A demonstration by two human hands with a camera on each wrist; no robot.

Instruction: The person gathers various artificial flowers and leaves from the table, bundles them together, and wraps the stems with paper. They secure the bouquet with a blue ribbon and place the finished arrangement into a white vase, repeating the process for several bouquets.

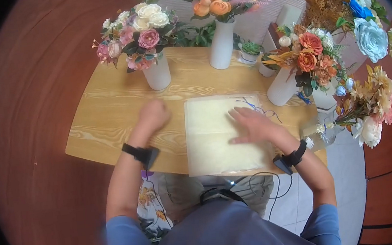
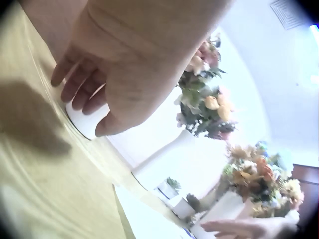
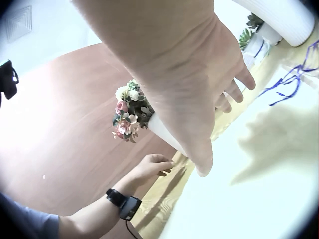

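Note:
A pale yellow stack of wrapping sheets (image 1: 212, 144) with a translucent edge lies flat on the wooden table. Above its right half hovers my right hand (image 1: 253, 126), fingers spread and holding nothing; its shadow falls on the sheets in the right wrist view. A thin blue-purple ribbon (image 1: 267, 113) lies loosely curled at the sheets' upper right corner, just beyond those fingers. To the left of the sheets, my left hand (image 1: 154, 115) hangs over bare wood. Its fingers (image 2: 84, 89) are loosely bent with nothing between them, and a shadow shows on the table below.
White vases with artificial flowers stand along the back: a pink-and-white bunch (image 1: 141, 32), an orange one (image 1: 214, 1), and a rust-red one (image 1: 311, 57). A small potted succulent (image 1: 249, 49) sits between them. At the right edge, a clear vase (image 1: 319, 133) lies with flowers.

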